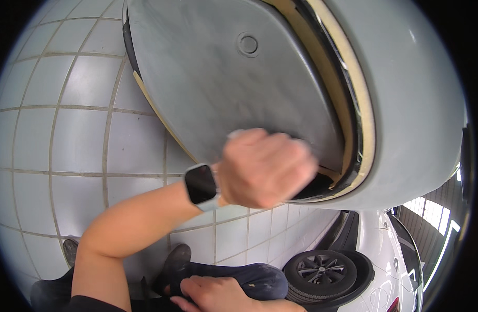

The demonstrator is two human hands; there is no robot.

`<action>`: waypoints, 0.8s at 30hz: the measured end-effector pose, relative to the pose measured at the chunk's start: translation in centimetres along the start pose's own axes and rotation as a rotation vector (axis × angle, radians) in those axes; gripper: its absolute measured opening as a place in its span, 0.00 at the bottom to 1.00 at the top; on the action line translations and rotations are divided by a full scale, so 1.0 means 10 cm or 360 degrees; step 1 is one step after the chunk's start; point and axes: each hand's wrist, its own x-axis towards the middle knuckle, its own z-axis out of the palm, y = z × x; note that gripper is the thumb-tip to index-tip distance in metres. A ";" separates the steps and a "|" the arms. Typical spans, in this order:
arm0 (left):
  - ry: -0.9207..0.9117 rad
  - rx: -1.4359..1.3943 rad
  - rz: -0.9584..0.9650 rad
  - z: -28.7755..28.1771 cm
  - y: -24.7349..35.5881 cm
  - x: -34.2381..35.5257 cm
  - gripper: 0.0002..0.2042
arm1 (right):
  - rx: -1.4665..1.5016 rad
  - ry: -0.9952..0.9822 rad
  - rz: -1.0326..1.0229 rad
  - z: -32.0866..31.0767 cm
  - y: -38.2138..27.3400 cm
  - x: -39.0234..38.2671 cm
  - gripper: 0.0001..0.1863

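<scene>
A smooth grey panel point(213, 78) with a round raised mark point(247, 44) fills the upper middle. Beige masking tape point(368, 119) runs along the curved grey body edge beside it. My left hand point(265, 169), wearing a watch point(201, 183) at the wrist, is curled into a fist at the panel's lower end. It is smeared by motion, and whatever its fingers hold is hidden; a small pale bit shows by the thumb side. Low in the picture, my right hand point(213, 295) is loosely curled near my dark-trousered leg, its inner side out of sight.
Pale square floor tiles point(83, 140) with grouted joints spread over the left side. A rounded grey body surface point(410, 104) bulges at the right. At lower right stands a white car point(374, 244) with a black-tyred wheel point(322, 273). My dark shoe point(179, 255) is on the floor.
</scene>
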 end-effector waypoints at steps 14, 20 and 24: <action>-0.0367 0.0174 -0.0139 -0.20 -0.20 -0.54 0.19 | 0.0131 -0.0054 -0.0109 0.04 0.03 -0.02 0.18; -0.0191 0.0256 -0.0242 -0.23 -0.23 -0.53 0.16 | 0.0014 0.0086 -0.0052 -0.02 0.08 -0.01 0.17; -0.0095 0.0295 -0.0379 -0.20 -0.19 -0.63 0.13 | 0.0040 0.0042 -0.0038 0.06 0.15 0.00 0.18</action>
